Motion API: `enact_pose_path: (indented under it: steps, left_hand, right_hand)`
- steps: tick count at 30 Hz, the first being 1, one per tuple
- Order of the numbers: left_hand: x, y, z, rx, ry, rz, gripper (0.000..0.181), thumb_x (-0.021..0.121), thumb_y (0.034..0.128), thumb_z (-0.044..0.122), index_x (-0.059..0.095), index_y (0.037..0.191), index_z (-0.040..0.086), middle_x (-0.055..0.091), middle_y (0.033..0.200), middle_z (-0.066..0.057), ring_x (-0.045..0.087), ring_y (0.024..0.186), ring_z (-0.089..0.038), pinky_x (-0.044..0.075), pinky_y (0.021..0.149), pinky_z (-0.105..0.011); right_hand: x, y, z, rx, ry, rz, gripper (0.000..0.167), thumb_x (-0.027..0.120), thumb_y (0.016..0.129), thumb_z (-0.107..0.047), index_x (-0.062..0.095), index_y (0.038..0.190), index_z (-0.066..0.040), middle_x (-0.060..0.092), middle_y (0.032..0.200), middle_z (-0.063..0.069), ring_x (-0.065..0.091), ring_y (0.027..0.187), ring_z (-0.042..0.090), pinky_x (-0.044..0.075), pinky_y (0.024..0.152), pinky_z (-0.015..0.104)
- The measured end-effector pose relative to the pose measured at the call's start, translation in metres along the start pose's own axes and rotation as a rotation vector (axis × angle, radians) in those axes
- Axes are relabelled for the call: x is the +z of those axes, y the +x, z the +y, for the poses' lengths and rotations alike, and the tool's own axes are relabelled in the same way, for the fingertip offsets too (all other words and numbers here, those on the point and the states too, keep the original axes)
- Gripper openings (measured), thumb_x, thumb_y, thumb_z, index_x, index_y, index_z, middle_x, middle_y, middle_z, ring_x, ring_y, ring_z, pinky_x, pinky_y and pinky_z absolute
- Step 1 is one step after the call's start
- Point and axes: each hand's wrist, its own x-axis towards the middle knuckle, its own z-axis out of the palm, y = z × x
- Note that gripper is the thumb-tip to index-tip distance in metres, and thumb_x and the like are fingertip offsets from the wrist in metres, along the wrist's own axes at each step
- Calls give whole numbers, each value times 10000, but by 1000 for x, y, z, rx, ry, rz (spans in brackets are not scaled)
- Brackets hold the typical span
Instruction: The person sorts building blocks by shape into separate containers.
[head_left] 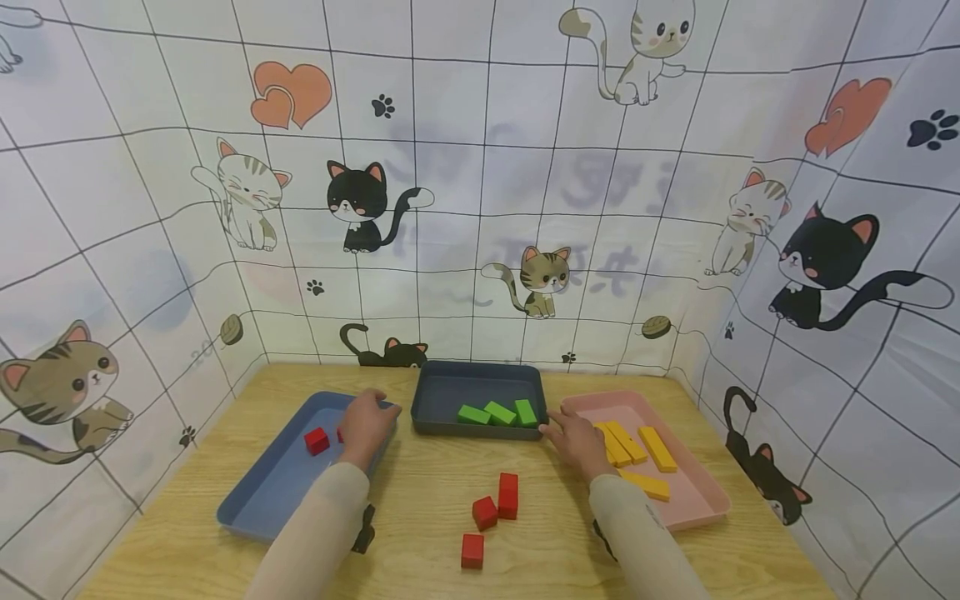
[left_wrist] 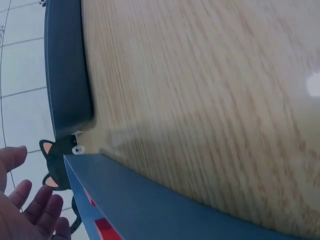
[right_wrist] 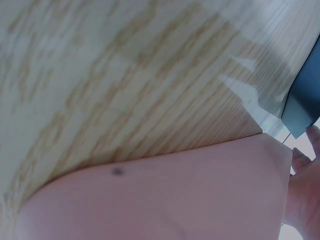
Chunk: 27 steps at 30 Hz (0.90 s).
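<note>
My left hand (head_left: 367, 427) hovers over the far right rim of the blue tray (head_left: 258, 521), its fingers loosely bent with nothing between them in the left wrist view. A red cube (head_left: 317, 441) lies in that tray; another red piece is mostly hidden by the hand. My right hand (head_left: 576, 442) reaches over the pink tray's (head_left: 712, 500) left side, fingertips at the right corner of the dark tray (head_left: 465, 430); whether they touch it I cannot tell. Three green blocks (head_left: 500, 413) lie in the dark tray. Several yellow blocks (head_left: 657, 450) are in the pink one.
On the wooden table (head_left: 420, 533), between the forearms, lie a longer red block (head_left: 508, 496) and two red cubes, one (head_left: 485, 513) beside it and one (head_left: 472, 551) nearer me. A cat-print cloth (head_left: 465, 183) hangs behind and at both sides.
</note>
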Motion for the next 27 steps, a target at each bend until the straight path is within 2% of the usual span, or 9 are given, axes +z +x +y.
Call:
enact_pose_path:
  steps: [7,13,19,27]
  left_hand:
    - [7,-2,10,22,-49,-21,433,706,893,273,621,1231,17,677,1112,-166,619,1024,-347,455,841,-522]
    - [15,-5,16,49,-85,-72,442,716,897,281,623,1238,17,656,1138,-172,612,1012,-334,472,845,-502]
    - [22,-11,22,102,-99,-112,457,735,893,268,620,1250,6,651,1167,-193,618,1033,-338,500,843,-507]
    - [28,-20,30,175,-155,-208,427,763,876,214,632,1211,-15,646,1157,-177,606,1066,-333,505,893,-498]
  right_hand:
    - [-1,1,0,2,-12,-1,490,535,1024,-378,562,1405,-71,373,1519,262,472,1290,468,387,944,682]
    - [0,1,0,8,-3,-1,499,541,1019,-387,560,1410,-78,370,1526,250,473,1293,461,384,955,676]
    - [2,1,0,23,5,-9,511,539,1017,-402,551,1421,-90,359,1536,240,465,1301,460,362,972,687]
    - [2,1,1,21,-6,-3,500,544,1015,-396,564,1410,-91,365,1534,238,481,1285,459,378,948,689]
